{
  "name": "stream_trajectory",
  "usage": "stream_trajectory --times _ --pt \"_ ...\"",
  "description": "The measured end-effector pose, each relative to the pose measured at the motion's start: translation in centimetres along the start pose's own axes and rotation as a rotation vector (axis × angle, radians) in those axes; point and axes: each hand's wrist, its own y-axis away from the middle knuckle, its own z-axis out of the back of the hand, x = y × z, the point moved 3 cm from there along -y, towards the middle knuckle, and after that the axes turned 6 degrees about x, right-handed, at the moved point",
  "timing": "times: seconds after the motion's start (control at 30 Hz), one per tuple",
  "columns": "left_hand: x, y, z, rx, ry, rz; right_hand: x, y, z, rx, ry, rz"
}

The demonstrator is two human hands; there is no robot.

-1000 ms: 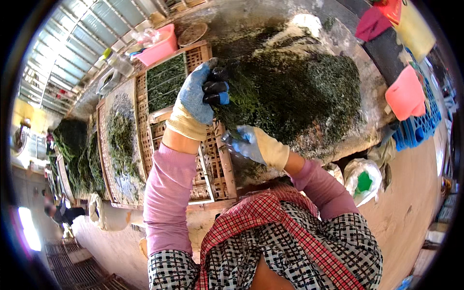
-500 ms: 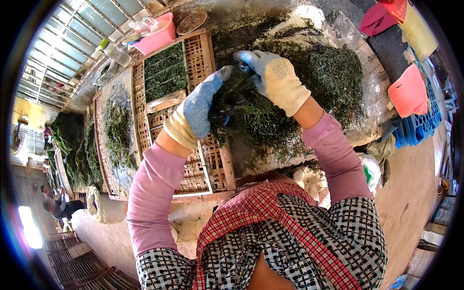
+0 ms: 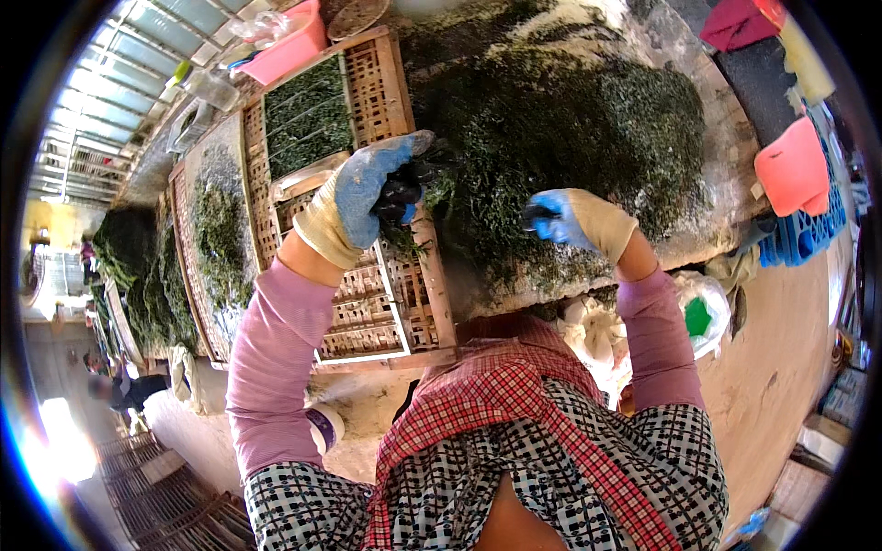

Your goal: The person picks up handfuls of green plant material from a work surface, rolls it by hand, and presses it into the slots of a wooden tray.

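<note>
My left hand (image 3: 367, 193), in a blue and cream work glove, is closed around a dark, wet clump of seaweed (image 3: 441, 167) above the inner edge of the wooden frame. Some green strands hang below the fingers. A woven slatted tray (image 3: 378, 106) in that frame carries a rectangular bed of green seaweed (image 3: 310, 119) at its far part; the nearer part shows bare slats under a pale thin frame (image 3: 364, 354). My right hand (image 3: 581, 220), gloved alike, hovers low over the near side of a broad seaweed heap (image 3: 560, 129). Its fingers are curled in; what they hold is hidden.
A pink basin (image 3: 287, 46) stands at the far left. Left of the tray lies another board (image 3: 191, 165) with loose seaweed. At right are a pink cloth (image 3: 792, 167) and a blue plastic crate (image 3: 804, 237). A white bag (image 3: 703, 308) sits beside my right forearm. A person (image 3: 129, 390) is far left.
My hands have parted: the right came down and toward me from the far edge of the clump, while the left stayed over the tray's edge with the seaweed. The view has shifted slightly.
</note>
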Motion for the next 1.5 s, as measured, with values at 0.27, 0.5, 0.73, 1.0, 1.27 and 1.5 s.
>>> stream_trajectory --times 0.27,0.5,0.73,1.0,1.27,1.5 --pt "1.6 -1.2 -0.9 0.183 -0.258 0.042 9.1 -5.8 -8.5 -0.098 -1.264 0.630" --pt "5.8 3.8 11.7 0.274 -0.452 0.390 8.6 -14.8 -13.0 -0.174 -1.980 0.623" --pt "5.2 6.8 25.0 0.019 -0.427 0.316 10.2 -22.8 -17.5 -0.765 -0.825 0.097" --pt "4.0 2.9 32.8 -0.327 -1.373 0.277 9.5 -30.4 -13.9 -1.051 -0.528 0.234" --pt "4.8 2.7 35.3 -0.301 -1.360 0.176 6.5 -25.3 -8.6 -0.890 -0.487 -0.176" --pt "6.0 3.1 39.0 -0.302 -1.200 0.220 5.7 -17.8 -0.2 -0.479 0.035 -1.069"
